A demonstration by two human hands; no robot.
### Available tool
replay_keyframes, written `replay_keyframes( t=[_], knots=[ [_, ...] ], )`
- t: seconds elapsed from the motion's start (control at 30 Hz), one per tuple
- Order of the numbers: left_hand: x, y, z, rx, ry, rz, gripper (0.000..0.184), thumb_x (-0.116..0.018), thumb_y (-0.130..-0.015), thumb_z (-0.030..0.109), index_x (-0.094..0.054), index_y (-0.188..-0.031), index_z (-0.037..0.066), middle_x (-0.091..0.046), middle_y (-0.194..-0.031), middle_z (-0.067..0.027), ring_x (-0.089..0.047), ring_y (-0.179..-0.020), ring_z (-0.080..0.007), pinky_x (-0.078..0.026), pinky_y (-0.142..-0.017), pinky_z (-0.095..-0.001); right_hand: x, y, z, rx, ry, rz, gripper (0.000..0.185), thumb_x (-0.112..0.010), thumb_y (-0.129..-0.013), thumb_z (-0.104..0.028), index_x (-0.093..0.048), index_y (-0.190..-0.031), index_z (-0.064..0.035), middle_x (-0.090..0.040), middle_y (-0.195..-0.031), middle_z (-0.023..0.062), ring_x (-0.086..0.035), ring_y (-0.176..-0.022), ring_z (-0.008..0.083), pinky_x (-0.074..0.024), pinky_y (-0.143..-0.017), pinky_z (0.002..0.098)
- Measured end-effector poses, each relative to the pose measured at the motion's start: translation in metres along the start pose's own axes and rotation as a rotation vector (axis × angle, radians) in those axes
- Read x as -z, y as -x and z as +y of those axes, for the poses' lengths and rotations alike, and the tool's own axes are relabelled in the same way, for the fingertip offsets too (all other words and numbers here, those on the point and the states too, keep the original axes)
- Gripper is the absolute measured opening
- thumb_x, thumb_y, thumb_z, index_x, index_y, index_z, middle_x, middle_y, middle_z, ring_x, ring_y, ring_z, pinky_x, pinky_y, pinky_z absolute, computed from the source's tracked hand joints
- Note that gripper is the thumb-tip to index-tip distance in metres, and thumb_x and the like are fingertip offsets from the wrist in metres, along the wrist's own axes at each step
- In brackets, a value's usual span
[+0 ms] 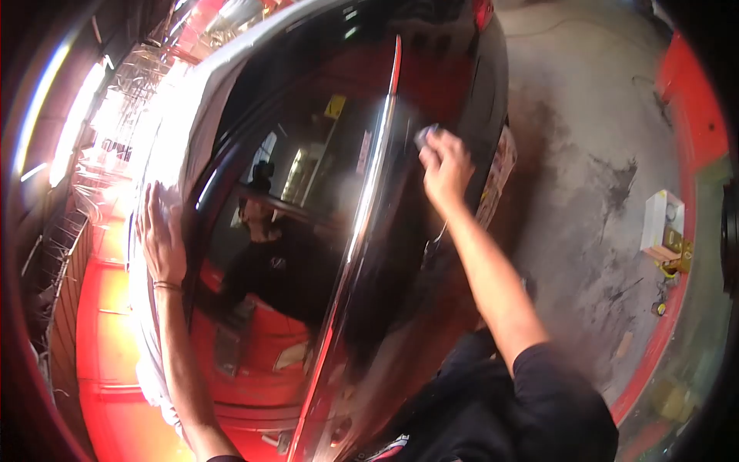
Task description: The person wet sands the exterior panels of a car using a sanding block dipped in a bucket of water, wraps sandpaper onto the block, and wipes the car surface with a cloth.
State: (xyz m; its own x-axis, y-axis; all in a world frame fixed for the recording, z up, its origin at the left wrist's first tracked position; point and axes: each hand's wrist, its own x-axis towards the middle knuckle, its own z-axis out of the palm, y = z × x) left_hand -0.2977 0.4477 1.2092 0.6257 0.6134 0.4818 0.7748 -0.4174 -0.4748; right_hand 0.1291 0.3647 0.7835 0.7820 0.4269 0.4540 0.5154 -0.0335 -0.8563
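Note:
My right hand [448,171] has its fingers closed around a small dark block [426,136], whose exact kind I cannot make out. It is at the black body panel [431,223] of a car, just below the chrome window trim [368,192]. My left hand [162,239] lies with fingers stretched out on a white cover [204,108] along the roof edge. Between the hands is the dark side window [308,169], which reflects a person and the red surroundings.
The grey floor [570,192] has dark stains. To the right, a white box [660,219] stands beside a red band [654,354], with yellow items [677,262] close by. A red tail light [483,12] is at the car's far end. Bright lamps [77,123] glare at left.

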Motion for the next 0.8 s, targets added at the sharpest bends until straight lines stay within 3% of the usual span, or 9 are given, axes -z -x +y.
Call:
replay_keyframes(
  t=[0.07, 0.13, 0.2, 0.23, 0.37, 0.47, 0.67, 0.8],
  knots=[
    [-0.004, -0.003, 0.003, 0.005, 0.026, 0.010, 0.063, -0.052, -0.120, 0.041, -0.049, -0.174, 0.009, -0.051, -0.177, -0.0220, -0.044, -0.165, -0.0418, -0.028, -0.137, -0.0552, -0.003, -0.045, 0.013, -0.327, -0.012, -0.017, 0.038, -0.087, -0.099, -0.028, -0.081, -0.135, -0.0195, -0.075, -0.142, 0.0101, -0.069, -0.131, 0.0388, -0.0536, -0.113, 0.0530],
    [-0.007, -0.005, 0.000, -0.030, 0.023, 0.033, 0.063, -0.052, -0.120, 0.043, -0.050, -0.174, 0.010, -0.052, -0.176, -0.0214, -0.046, -0.164, -0.0415, -0.030, -0.136, -0.0554, -0.004, -0.044, 0.015, -0.271, 0.024, -0.022, 0.039, -0.087, -0.099, -0.028, -0.080, -0.135, -0.0172, -0.073, -0.141, 0.0126, -0.067, -0.134, 0.0383, -0.0527, -0.113, 0.0543],
    [-0.006, -0.003, 0.000, -0.015, 0.015, 0.041, 0.063, -0.052, -0.120, 0.044, -0.050, -0.174, 0.011, -0.053, -0.175, -0.0214, -0.048, -0.163, -0.0415, -0.031, -0.135, -0.0553, -0.005, 0.012, 0.009, 0.007, -0.049, 0.021, 0.039, -0.086, -0.099, -0.028, -0.079, -0.135, -0.0144, -0.070, -0.142, 0.0152, -0.066, -0.134, 0.0398, -0.0516, -0.113, 0.0553],
    [-0.007, -0.003, -0.001, -0.006, 0.022, 0.040, 0.063, -0.052, -0.120, 0.044, -0.050, -0.174, 0.011, -0.055, -0.174, -0.0216, -0.049, -0.162, -0.0420, -0.032, -0.135, -0.0553, 0.002, 0.044, -0.009, 0.044, -0.093, 0.004, 0.039, -0.085, -0.100, -0.027, -0.077, -0.136, -0.0133, -0.067, -0.142, 0.0173, -0.065, -0.135, 0.0413, -0.0506, -0.113, 0.0562],
    [-0.008, -0.004, 0.000, 0.006, 0.082, 0.033, 0.063, -0.052, -0.120, 0.044, -0.051, -0.173, 0.010, -0.056, -0.172, -0.0223, -0.050, -0.160, -0.0436, -0.034, -0.134, -0.0547, -0.005, 0.036, -0.020, 0.106, -0.116, 0.047, 0.041, -0.084, -0.101, -0.023, -0.074, -0.140, -0.0109, -0.067, -0.136, 0.0198, -0.064, -0.130, 0.0424, -0.0520, -0.110, 0.0554],
    [-0.015, -0.003, -0.006, -0.046, 0.093, 0.093, 0.063, -0.052, -0.121, 0.044, -0.051, -0.173, 0.010, -0.055, -0.172, -0.0226, -0.050, -0.160, -0.0439, -0.035, -0.134, -0.0543, -0.004, 0.010, -0.041, 0.001, -0.074, 0.040, 0.038, -0.085, -0.101, -0.021, -0.075, -0.136, -0.0104, -0.064, -0.132, 0.0217, -0.062, -0.126, 0.0428, -0.0516, -0.106, 0.0566],
    [-0.011, -0.002, 0.001, 0.003, 0.054, 0.070, 0.061, -0.051, -0.121, 0.043, -0.050, -0.175, 0.014, -0.055, -0.174, -0.0194, -0.051, -0.160, -0.0418, -0.036, -0.134, -0.0533, 0.059, 0.192, -0.095, 0.110, -0.176, -0.214, 0.045, -0.086, -0.101, -0.020, -0.075, -0.144, -0.0139, -0.061, -0.139, 0.0193, -0.062, -0.126, 0.0429, -0.0503, -0.111, 0.0565],
    [-0.013, -0.004, -0.001, -0.006, 0.097, 0.080, 0.061, -0.052, -0.122, 0.043, -0.049, -0.175, 0.013, -0.055, -0.173, -0.0201, -0.051, -0.160, -0.0420, -0.036, -0.134, -0.0534, 0.027, 0.100, -0.066, 0.156, -0.088, -0.057, 0.041, -0.083, -0.103, -0.021, -0.075, -0.143, -0.0184, -0.063, -0.142, 0.0155, -0.066, -0.124, 0.0400, -0.0517, -0.101, 0.0583]
  ],
)
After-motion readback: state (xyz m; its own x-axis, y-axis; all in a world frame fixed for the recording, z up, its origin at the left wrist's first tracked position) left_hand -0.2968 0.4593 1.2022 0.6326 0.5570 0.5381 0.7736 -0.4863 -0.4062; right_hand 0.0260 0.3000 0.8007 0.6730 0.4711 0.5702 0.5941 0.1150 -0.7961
